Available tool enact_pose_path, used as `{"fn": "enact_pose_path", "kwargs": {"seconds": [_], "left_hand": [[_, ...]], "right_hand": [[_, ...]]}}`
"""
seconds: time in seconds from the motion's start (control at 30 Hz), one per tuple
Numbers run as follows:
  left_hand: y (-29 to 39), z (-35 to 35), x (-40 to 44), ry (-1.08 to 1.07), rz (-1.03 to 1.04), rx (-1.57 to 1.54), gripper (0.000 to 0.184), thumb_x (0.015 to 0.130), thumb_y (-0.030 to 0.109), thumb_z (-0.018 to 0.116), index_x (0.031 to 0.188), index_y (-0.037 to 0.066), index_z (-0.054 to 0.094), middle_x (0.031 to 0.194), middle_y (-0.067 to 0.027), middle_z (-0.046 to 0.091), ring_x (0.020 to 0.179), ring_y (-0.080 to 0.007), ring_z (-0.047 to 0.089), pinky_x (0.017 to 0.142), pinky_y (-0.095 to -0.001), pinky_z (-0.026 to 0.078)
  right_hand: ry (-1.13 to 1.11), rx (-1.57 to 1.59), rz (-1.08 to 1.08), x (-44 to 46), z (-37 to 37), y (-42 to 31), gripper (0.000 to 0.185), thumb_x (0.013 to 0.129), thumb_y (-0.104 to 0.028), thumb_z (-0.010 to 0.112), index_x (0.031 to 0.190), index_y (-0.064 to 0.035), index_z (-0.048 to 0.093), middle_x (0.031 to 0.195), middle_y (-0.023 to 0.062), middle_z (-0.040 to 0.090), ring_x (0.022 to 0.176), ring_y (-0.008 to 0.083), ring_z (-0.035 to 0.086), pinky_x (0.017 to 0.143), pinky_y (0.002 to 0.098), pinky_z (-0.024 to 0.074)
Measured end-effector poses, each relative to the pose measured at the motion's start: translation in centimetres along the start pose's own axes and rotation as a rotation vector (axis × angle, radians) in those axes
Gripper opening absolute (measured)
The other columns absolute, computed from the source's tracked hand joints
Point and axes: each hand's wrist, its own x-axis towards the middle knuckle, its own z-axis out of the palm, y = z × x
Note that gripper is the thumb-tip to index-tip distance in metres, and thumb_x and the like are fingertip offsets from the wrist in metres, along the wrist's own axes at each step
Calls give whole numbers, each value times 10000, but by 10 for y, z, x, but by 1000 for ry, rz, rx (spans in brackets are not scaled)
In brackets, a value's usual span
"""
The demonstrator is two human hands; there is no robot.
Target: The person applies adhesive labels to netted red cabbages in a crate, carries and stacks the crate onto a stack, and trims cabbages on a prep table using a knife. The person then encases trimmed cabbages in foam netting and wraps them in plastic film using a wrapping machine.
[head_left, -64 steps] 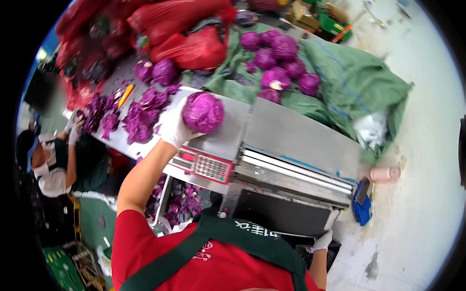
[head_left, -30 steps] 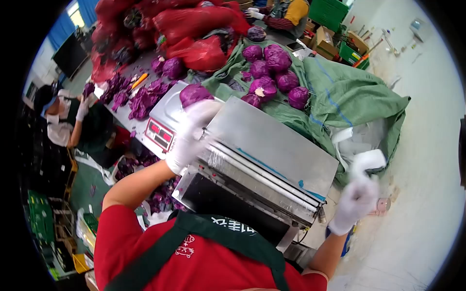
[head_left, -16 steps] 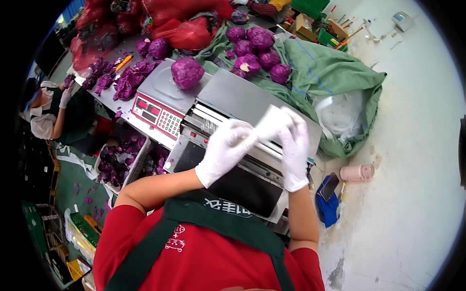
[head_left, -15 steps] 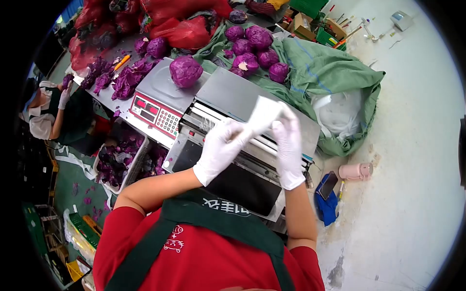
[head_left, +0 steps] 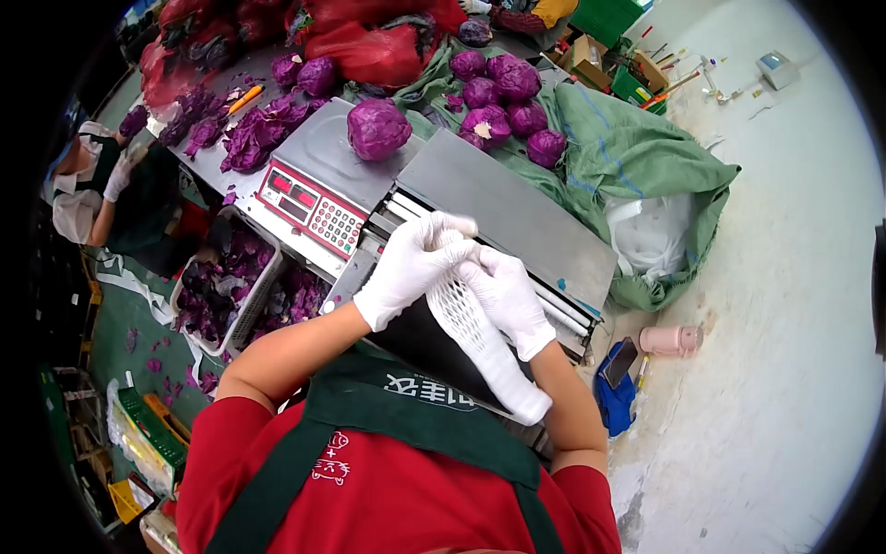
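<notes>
A white foam mesh sleeve point(head_left: 480, 342) hangs from my gloved hands over the black front of the wrapping machine point(head_left: 517, 208). My left hand point(head_left: 415, 263) pinches its upper end, and my right hand point(head_left: 506, 300) grips it just beside, the fingers of both touching. One peeled purple cabbage point(head_left: 378, 129) rests on the metal pan of the scale point(head_left: 314, 210), left of the machine. The sleeve's lower end dangles near my right forearm.
Several purple cabbages point(head_left: 517, 78) lie on green cloth point(head_left: 632, 152) behind the machine. Loose leaves point(head_left: 258, 134) and an orange-handled knife point(head_left: 245, 99) are on the table. A co-worker point(head_left: 101, 189) stands at left by a leaf-filled basket point(head_left: 268, 291). A pink bottle point(head_left: 671, 340) is at right.
The cabbage was released onto the scale. My right hand brought a white sleeve from the right, and both hands drew together; the sleeve now hangs down with its mesh partly spread.
</notes>
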Motion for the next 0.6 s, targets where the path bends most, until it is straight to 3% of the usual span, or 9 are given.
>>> {"fn": "enact_pose_path", "kwargs": {"seconds": [0.1, 0.17, 0.23, 0.3, 0.37, 0.43, 0.5, 0.53, 0.6], "left_hand": [[12, -6, 3, 116, -36, -350, 232, 924, 93, 621, 1131, -7, 589, 859, -15, 636, 758, -59, 602, 699, -199, 502], [21, -17, 9, 165, -44, -405, 230, 918, 69, 619, 1123, -27, 580, 859, -22, 623, 754, -74, 606, 690, -220, 513], [2, -26, 22, 249, -51, -449, 246, 918, 72, 621, 1135, -33, 569, 870, -30, 621, 759, -73, 602, 685, -216, 509], [-19, -42, 34, 300, -136, -475, 216, 898, 89, 653, 1077, -25, 615, 939, -61, 626, 801, -84, 594, 715, -225, 501], [-31, -53, 42, 366, 129, -129, 165, 858, 99, 699, 984, -6, 677, 1004, -80, 636, 887, -109, 593, 773, -259, 498], [-23, -67, 48, 455, 188, -80, 124, 829, 78, 716, 936, 15, 717, 1066, -80, 644, 981, -148, 587, 840, -287, 489], [-24, -90, 55, 555, 467, 400, 168, 831, 42, 703, 996, 15, 713, 1065, -91, 655, 1044, -175, 577, 869, -287, 482], [-24, -104, 67, 450, 609, 133, 151, 837, 28, 694, 984, -3, 712, 1036, -103, 664, 1033, -191, 592, 882, -288, 478], [-13, -119, 67, 441, 86, -279, 174, 926, 129, 621, 1021, -8, 673, 982, -96, 664, 941, -157, 624, 855, -269, 492]], "right_hand": [[-25, 607, 297, 11, -8, -13, 266, 976, -237, 565, 989, 18, 642, 761, 24, 628, 718, 65, 580, 654, 247, 489], [-138, 627, 71, 31, 5, -5, 287, 1002, -231, 506, 1010, 21, 642, 728, 9, 624, 642, 86, 595, 584, 246, 496], [342, 569, 14, 51, 52, -14, 279, 1007, -213, 492, 1073, 18, 633, 772, 7, 634, 628, 100, 592, 588, 224, 497], [50, 343, -240, 73, 48, 33, 358, 988, -176, 536, 1311, -20, 537, 1246, 50, 529, 1108, 114, 528, 950, 241, 422], [210, 361, -196, 89, 77, 41, 389, 979, -194, 557, 1326, -19, 526, 1317, 37, 462, 1190, 119, 471, 1000, 260, 387], [121, 751, -35, 96, 98, 10, 449, 960, -183, 591, 1351, 2, 471, 1198, 68, 553, 1086, 122, 547, 944, 248, 441], [150, 699, -4, 111, 105, 9, 400, 953, -135, 595, 1307, 12, 481, 1140, 79, 581, 1035, 121, 570, 909, 240, 470], [166, 705, -33, 121, 111, 19, 315, 946, -83, 592, 1234, 11, 507, 1147, 80, 577, 1000, 113, 577, 877, 248, 495], [216, 669, -51, 133, 116, 15, 235, 937, -37, 582, 1157, 7, 512, 1080, 91, 594, 912, 121, 597, 831, 278, 521]]}}
